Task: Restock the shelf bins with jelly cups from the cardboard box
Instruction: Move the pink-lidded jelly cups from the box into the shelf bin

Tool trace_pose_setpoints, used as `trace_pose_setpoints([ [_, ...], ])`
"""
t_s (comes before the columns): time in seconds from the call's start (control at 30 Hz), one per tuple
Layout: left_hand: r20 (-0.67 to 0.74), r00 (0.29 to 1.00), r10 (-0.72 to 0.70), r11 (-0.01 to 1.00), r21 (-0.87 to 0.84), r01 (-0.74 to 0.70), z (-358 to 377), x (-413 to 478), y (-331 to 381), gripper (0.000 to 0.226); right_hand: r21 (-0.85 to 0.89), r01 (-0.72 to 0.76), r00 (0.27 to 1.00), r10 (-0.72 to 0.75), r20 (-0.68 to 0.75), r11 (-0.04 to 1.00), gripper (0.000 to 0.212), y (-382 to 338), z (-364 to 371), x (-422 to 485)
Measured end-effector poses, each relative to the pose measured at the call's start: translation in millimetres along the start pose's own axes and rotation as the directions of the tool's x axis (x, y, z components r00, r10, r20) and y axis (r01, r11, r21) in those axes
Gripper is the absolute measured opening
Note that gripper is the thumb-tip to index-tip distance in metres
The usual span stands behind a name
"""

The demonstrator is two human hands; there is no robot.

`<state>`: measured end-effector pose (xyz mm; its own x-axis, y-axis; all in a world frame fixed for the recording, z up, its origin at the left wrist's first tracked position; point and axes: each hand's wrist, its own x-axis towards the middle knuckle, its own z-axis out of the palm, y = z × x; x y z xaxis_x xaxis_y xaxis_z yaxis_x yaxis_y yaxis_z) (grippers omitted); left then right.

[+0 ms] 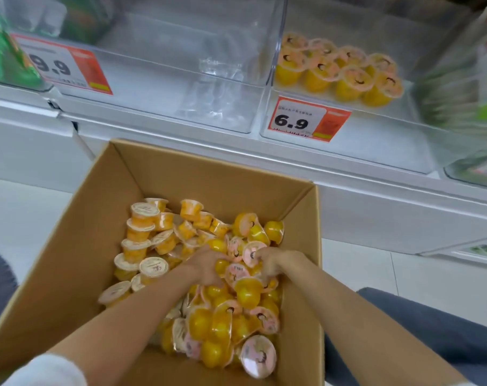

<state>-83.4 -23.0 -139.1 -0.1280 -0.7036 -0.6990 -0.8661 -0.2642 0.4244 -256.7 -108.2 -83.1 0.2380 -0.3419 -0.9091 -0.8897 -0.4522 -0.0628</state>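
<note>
cardboard box (69,246): open-topped, on the pale floor in front of the white shelf (376,207), between the person's knees in dark trousers.
jelly cups (217,324): loose pile inside the box. Yellow ones with pink lids fill the right and near part; orange ones with white lids lie along the left wall.
left hand (206,267): down in the middle of the pile, grip narrow, fingers curled round a yellow cup.
right hand (273,263): just beside the left hand, grip narrow, fingertips pinching a pink-lidded cup at the top of the pile.
right bin (376,140): clear plastic, on the shelf above the box. A small cluster of upright yellow cups with pink lids sits at its back; the front part is bare.
price tag (306,119): orange and white, reads 6.9, on the front of the right bin.
middle bin (153,87): clear plastic, left of the right bin; only crumpled clear film shows inside.
second tag (64,65): reads 9.9, at the middle bin's left front.
green packets (2,51): far left, blurred.
</note>
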Motion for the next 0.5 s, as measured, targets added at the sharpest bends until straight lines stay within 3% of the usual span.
trace_pose_setpoints([
  [0.17,-0.104,0.995,-0.008,0.997,0.075,0.016,12,11,21,0.054,-0.019,-0.002,1.000,0.002,-0.021,1.000,0.069,1,0,6],
  [0.3,-0.236,0.972,-0.003,0.992,-0.123,-0.027,8,15,32,0.007,0.044,-0.037,0.998,0.039,-0.044,0.998,0.048,4,4,4],
  [0.37,-0.259,0.966,-0.017,0.984,-0.176,-0.030,9,15,36,0.028,0.119,-0.047,0.993,0.060,-0.104,0.992,0.042,3,4,-1],
  [0.5,-0.363,0.931,-0.037,0.961,-0.269,-0.067,-7,6,39,0.031,0.338,0.037,0.929,0.092,-0.359,0.941,0.049,5,-3,-17],
])
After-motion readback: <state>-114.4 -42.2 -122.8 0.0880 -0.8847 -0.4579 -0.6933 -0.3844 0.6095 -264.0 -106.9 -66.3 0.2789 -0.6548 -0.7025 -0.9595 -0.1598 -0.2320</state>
